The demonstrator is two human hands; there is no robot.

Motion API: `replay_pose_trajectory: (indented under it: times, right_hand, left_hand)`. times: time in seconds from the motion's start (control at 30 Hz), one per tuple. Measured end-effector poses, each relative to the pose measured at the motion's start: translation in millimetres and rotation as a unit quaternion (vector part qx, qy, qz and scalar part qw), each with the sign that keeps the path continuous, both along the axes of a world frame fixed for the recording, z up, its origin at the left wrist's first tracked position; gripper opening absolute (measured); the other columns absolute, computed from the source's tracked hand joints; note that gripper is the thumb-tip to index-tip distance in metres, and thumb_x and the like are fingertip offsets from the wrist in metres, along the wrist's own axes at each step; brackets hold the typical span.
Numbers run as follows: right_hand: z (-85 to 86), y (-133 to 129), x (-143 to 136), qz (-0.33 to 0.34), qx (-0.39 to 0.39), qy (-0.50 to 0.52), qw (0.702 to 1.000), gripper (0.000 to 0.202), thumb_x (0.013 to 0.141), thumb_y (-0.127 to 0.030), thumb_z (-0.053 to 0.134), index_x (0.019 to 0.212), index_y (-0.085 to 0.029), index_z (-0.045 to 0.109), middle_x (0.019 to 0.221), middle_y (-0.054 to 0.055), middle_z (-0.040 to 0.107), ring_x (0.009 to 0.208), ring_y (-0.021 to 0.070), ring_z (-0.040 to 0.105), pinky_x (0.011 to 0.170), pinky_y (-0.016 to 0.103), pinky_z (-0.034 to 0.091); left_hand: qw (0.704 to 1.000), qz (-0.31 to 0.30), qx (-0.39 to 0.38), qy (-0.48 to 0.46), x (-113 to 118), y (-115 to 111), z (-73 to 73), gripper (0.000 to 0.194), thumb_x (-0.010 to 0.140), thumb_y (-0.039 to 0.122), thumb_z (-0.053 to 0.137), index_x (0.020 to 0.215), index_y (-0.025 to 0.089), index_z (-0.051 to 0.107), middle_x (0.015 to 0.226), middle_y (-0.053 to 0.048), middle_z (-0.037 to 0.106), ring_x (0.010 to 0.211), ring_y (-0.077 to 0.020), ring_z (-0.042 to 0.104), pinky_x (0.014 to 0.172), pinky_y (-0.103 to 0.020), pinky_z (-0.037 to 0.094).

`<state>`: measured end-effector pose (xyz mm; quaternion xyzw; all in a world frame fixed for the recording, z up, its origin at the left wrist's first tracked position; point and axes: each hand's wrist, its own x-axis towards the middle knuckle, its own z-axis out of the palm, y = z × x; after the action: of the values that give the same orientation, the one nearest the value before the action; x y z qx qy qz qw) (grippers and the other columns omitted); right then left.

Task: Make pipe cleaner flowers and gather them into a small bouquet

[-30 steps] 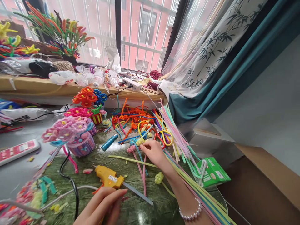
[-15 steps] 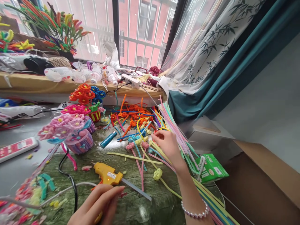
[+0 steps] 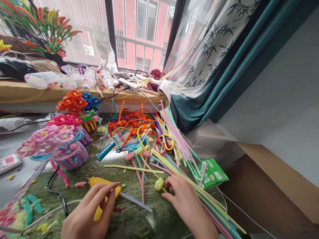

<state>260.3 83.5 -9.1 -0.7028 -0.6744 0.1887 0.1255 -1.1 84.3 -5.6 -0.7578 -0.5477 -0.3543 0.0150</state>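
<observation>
1. Pale yellow chenille-stem flower (image 3: 159,184): on the counter, head down low, just beside right hand's fingertips, stem running between thumb and index.
2. Counter (image 3: 164,217): dark green marbled top, cluttered.
3. Chenille stems (image 3: 177,134): loose pastel bundle, back to right side; more run past the right hand toward bottom right.
4. Right hand (image 3: 184,196): narrow gap between thumb and fingers, around the flower's stem; firm contact, can't tell.
5. Left hand (image 3: 83,212): over the glue gun, fingers extended, yellow handle showing between fingers and thumb; can't tell if gripping.
6. Potted chenille flowers (image 3: 70,156): pink blooms, striped purple pot, left of the teal tool.
7. Yellow glue gun (image 3: 100,180): partly hidden by left hand, grey glue stick (image 3: 136,201) out the back.
8. Scissors (image 3: 159,154): red handle, next to stem bundle.
9. Teal tool (image 3: 105,151): oblong, lying flat, type unclear.
</observation>
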Motion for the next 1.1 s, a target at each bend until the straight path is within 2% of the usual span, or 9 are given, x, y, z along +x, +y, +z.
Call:
replay_pose_trajectory:
  times: [0.07,0.13,0.27,0.33,0.5,0.6,0.7,0.93,1.1]
  right_hand:
    - [-3.3,0,1,0.003,0.014,0.019,1.0,0.014,0.074,-0.013,0.069,0.066,-0.021,0.061,0.075,0.002,0.067,0.073,0.0213,0.062,0.062,0.03,0.037]
    - [3.2,2,3,-0.004,0.023,0.074,0.997,0.015,0.076,-0.012,0.066,0.065,-0.021,0.061,0.071,0.001,0.067,0.068,0.0199,0.062,0.061,0.029,0.038]
    - [38.2,17,5,-0.026,0.11,0.234,0.966,0.017,0.08,-0.031,0.068,0.066,-0.021,0.064,0.066,0.001,0.067,0.059,0.0171,0.057,0.057,0.028,0.04]
    - [55.3,36,1,-0.008,0.171,0.311,0.935,0.024,0.079,-0.041,0.069,0.067,-0.02,0.066,0.066,0.002,0.066,0.059,0.0163,0.055,0.057,0.028,0.041]
    - [71.2,102,-31,0.08,0.187,0.486,0.85,0.033,0.069,-0.048,0.078,0.069,-0.018,0.064,0.068,0.0,0.063,0.064,0.0137,0.055,0.063,0.027,0.043]
    - [73.8,130,-52,0.139,0.128,0.575,0.796,0.037,0.061,-0.049,0.083,0.067,-0.018,0.062,0.065,-0.001,0.062,0.062,0.013,0.058,0.064,0.027,0.046]
    - [79.6,141,-65,0.165,0.074,0.619,0.764,0.039,0.058,-0.048,0.085,0.065,-0.018,0.06,0.063,-0.002,0.063,0.063,0.014,0.062,0.067,0.028,0.049]
    - [88.4,148,-69,0.206,0.016,0.607,0.767,0.04,0.061,-0.049,0.083,0.066,-0.018,0.058,0.065,-0.001,0.066,0.066,0.0158,0.067,0.07,0.031,0.051]
    - [84.1,156,-64,0.236,0.007,0.579,0.78,0.043,0.063,-0.053,0.081,0.069,-0.017,0.058,0.064,-0.003,0.062,0.059,0.0117,0.058,0.062,0.026,0.046]
  left_hand:
    - [0.999,0.006,-0.031,0.033,-2,7,9.4,0.022,0.09,0.042,0.05,0.097,0.03,0.067,0.091,0.004,0.072,0.065,-0.0102,0.07,0.053,-0.016,0.047]
    - [0.991,0.008,-0.092,0.094,0,17,21.1,0.024,0.09,0.039,0.047,0.091,0.029,0.069,0.09,0.003,0.073,0.07,-0.0142,0.071,0.056,-0.021,0.048]
    - [0.92,-0.015,-0.254,0.297,15,41,42.7,0.034,0.094,0.025,0.034,0.089,0.023,0.067,0.094,-0.006,0.071,0.091,-0.026,0.068,0.076,-0.037,0.048]
    - [0.906,-0.042,-0.274,0.322,23,52,48.3,0.029,0.09,0.019,0.038,0.085,0.02,0.067,0.092,-0.008,0.071,0.091,-0.0267,0.067,0.077,-0.037,0.047]
    - [0.888,-0.092,-0.298,0.339,34,70,46.9,0.024,0.077,0.007,0.047,0.082,0.016,0.069,0.09,-0.011,0.073,0.089,-0.0283,0.069,0.073,-0.036,0.049]
    - [0.878,-0.111,-0.314,0.343,38,77,44.7,0.021,0.072,0.005,0.052,0.078,0.015,0.07,0.087,-0.011,0.074,0.086,-0.0291,0.07,0.072,-0.038,0.051]
    - [0.876,-0.111,-0.321,0.342,40,82,43.7,0.017,0.073,0.004,0.056,0.079,0.014,0.069,0.088,-0.009,0.074,0.087,-0.0248,0.07,0.076,-0.039,0.052]
    - [0.899,-0.125,-0.305,0.288,39,84,32.4,0.023,0.062,-0.001,0.051,0.066,0.018,0.064,0.082,-0.011,0.073,0.08,-0.0273,0.07,0.072,-0.036,0.051]
    - [0.936,-0.155,-0.261,0.18,36,90,33.4,0.02,0.069,0.004,0.049,0.063,0.02,0.06,0.075,-0.004,0.069,0.077,-0.0206,0.066,0.07,-0.029,0.048]
